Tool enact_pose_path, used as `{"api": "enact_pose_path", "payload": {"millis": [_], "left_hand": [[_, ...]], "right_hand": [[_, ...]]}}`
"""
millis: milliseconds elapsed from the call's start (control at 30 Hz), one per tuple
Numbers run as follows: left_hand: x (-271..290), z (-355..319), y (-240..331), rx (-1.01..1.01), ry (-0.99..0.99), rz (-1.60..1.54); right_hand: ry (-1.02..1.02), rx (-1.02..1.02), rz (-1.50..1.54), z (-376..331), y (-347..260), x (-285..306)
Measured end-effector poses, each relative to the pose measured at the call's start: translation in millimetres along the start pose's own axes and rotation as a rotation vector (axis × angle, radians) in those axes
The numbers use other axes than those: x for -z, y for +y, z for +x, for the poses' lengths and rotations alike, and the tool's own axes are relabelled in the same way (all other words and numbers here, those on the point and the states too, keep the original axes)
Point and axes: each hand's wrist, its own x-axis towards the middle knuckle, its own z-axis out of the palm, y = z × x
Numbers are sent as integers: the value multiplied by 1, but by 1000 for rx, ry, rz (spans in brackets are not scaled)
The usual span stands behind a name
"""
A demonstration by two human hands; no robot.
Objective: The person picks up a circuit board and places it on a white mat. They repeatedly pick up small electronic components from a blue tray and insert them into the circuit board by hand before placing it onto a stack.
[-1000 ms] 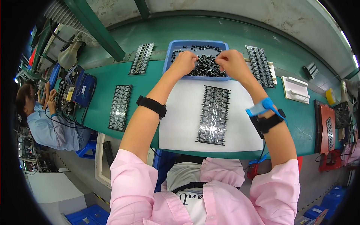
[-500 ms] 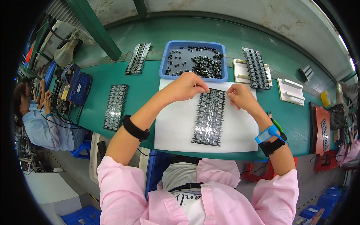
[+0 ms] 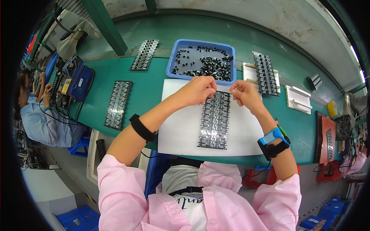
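Note:
A long circuit board panel [image 3: 214, 123], crowded with small repeated parts, lies on a white sheet [image 3: 177, 134] in front of me. My left hand [image 3: 198, 91] is over its far left corner, with fingers curled in and thumb against them. Just beyond the panel's far right corner, my right hand [image 3: 246, 94] has thumb and forefinger pinched together. Anything between the fingertips of either hand is too small or hidden to make out. A blue tray [image 3: 169, 63] of small black components [image 3: 214, 66] stands right behind my hands.
Two more panels lie at the left, one nearer [image 3: 118, 104] and one farther [image 3: 144, 55]. At the right, another panel [image 3: 266, 73] rests on a white fixture [image 3: 249, 72], beside a second white fixture [image 3: 298, 99]. A co-worker [image 3: 46, 119] sits at far left near a blue machine [image 3: 80, 82].
The whole view has shifted slightly. My left hand has moved a little toward the right over the panel's far edge, its fingers more curled. My right hand stays near the far right corner.

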Motion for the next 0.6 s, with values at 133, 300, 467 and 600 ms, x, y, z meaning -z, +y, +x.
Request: {"api": "enact_pose_path", "payload": {"millis": [133,300,467,600], "left_hand": [[-10,10,-17,-234,140,196],[-16,7,-27,-276,182,379],[-18,3,-30,-349,221,417],[-17,4,-26,-279,225,319]], "right_hand": [[-34,14,156,3,-1,-15],[-55,37,43,1,-5,-17],[-39,13,-12,-1,-3,-14],[86,165,-188,-1,10,-20]]}}
